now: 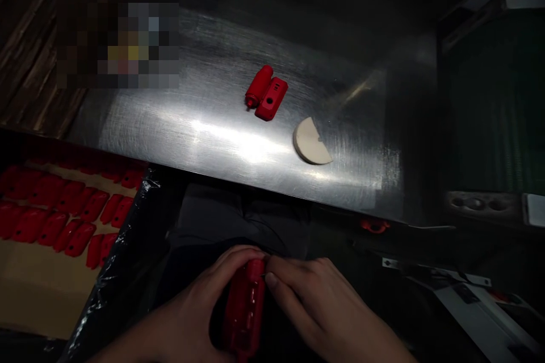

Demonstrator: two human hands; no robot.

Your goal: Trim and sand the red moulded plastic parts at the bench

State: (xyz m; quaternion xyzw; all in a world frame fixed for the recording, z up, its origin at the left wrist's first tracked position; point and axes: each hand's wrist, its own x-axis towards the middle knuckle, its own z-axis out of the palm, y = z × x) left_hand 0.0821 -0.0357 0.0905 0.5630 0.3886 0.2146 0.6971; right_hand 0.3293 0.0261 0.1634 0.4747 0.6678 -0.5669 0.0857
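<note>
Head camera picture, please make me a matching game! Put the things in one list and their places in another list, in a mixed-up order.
Things:
1. Cream half-round disc
2. Long red plastic casing
3. Rows of red plastic shells
4. Red rectangular plastic piece

Places:
A. Between the left hand and right hand
B. In a brown cardboard box
C. Beside a red cylinder
D. Apart on the steel table

Pairs: 1-D, 2-A, 3-B, 4-C

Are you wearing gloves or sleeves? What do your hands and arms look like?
Your left hand and right hand are both bare: no gloves, rings, sleeves or cables show.
</note>
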